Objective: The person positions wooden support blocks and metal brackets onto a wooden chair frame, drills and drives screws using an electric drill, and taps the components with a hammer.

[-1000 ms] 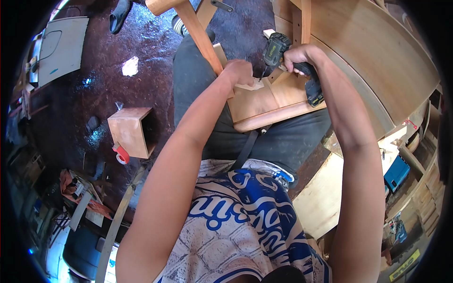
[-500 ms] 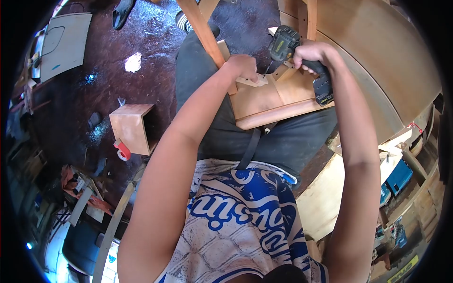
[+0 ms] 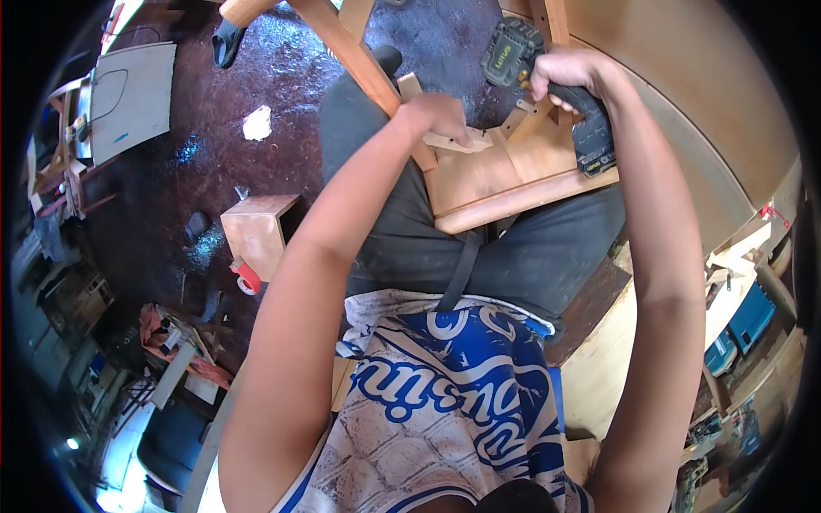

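Note:
My right hand (image 3: 569, 75) is wrapped round the handle of a dark green and black cordless drill (image 3: 513, 53). The drill is raised just beyond the wooden frame, and its tip is hard to make out. My left hand (image 3: 438, 118) is closed on a small pale wooden block (image 3: 469, 142), pressing it against the wooden frame (image 3: 479, 175) in my lap. A small dark point, perhaps a screw, sticks up at the block's right end. A metal bracket (image 3: 528, 106) sits on a corner brace near the drill.
Long wooden legs (image 3: 355, 64) rise from the frame on the left. A curved wooden panel (image 3: 667, 128) stands at the right. On the floor at left are a small wooden box (image 3: 256, 231), a red tape dispenser (image 3: 248, 278) and a slipper (image 3: 226, 44).
The drill has moved up and away from the block, tilting in my right hand. My left hand stays on the block. The whole view has shifted slightly.

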{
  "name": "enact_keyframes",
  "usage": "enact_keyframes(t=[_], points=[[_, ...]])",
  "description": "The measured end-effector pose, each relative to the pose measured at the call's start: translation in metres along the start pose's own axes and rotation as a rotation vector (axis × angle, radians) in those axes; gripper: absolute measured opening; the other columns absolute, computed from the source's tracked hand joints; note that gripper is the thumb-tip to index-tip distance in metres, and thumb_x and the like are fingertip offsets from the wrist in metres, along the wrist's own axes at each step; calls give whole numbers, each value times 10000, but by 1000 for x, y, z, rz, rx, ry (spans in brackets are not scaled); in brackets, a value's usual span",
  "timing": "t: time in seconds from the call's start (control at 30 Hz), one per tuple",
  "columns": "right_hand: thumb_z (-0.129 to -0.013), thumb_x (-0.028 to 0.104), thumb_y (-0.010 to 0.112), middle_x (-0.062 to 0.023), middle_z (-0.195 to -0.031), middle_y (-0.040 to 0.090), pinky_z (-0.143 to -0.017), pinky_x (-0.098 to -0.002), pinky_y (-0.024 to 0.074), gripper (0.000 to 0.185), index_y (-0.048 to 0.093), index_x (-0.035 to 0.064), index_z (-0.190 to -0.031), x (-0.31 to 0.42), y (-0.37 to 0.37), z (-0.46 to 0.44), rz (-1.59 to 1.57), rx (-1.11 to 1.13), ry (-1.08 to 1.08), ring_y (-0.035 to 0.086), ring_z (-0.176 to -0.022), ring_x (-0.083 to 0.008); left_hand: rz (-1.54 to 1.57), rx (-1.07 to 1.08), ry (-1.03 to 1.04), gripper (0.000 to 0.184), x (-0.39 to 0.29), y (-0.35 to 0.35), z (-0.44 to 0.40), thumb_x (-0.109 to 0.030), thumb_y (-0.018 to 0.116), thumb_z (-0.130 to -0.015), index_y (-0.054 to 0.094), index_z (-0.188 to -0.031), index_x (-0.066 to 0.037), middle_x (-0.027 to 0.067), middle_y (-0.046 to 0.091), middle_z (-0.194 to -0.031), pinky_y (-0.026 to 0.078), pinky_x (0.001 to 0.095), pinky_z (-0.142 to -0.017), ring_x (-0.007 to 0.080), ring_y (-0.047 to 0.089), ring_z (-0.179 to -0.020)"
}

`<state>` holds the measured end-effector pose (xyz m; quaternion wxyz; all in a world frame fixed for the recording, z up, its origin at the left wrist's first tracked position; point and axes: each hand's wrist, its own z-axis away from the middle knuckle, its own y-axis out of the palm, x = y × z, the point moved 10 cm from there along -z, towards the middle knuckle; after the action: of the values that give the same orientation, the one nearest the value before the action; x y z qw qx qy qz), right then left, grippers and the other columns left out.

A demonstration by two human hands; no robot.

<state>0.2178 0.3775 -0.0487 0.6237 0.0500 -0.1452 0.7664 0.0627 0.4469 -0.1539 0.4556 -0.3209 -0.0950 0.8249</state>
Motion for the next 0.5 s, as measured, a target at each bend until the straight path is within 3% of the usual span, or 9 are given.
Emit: enact_keyframes(t=[0.03,0.1,0.17,0.4,0.47,0.5], points=[[-708,157,682,-66,-570,544,-416,-336,423,148,647,24,-763,1,-2,-1,-38,-27,-32,491,-441,-170,-12,60,-12,533,8,3,-3,-504,808,-696,783,-1051,-108,133,750,-1088,539,443,-868,321,707,-1015],[-689,202,689,-28,-630,537,-474,-357,420,155,647,87,-784,3,-3,1,-27,25,-53,499,-509,-159,-37,82,6,562,15,-4,3,-482,834,-685,773,-1079,-86,142,745,-1111,541,436,-876,322,705,-1032],[-680,219,700,-23,-615,547,-459,-344,416,170,654,84,-772,-1,1,-2,-103,83,-65,488,-488,-147,-284,198,-135,579,26,-26,27,-432,864,-675,761,-1109,-61,146,735,-1149,537,428,-894,326,695,-1061],[-718,228,696,-24,-584,557,-434,-308,421,154,652,85,-753,7,26,-11,-251,229,-195,488,-456,-125,-314,281,-147,570,38,-54,37,-368,868,-699,745,-1177,-82,138,725,-1180,527,425,-911,328,680,-1088],[-721,203,706,-27,-591,569,-434,-301,429,146,655,76,-772,4,28,-18,-294,236,-189,504,-460,-121,-111,324,-52,399,34,-49,34,-333,825,-752,777,-1064,-90,93,753,-1019,509,403,-852,271,684,-984],[-724,178,716,-30,-598,582,-435,-294,438,143,657,67,-792,2,30,-22,-337,241,-183,519,-465,-117,-112,330,-57,399,35,-46,33,-333,825,-752,777,-1064,-90,93,753,-1019,509,403,-852,271,684,-984]])
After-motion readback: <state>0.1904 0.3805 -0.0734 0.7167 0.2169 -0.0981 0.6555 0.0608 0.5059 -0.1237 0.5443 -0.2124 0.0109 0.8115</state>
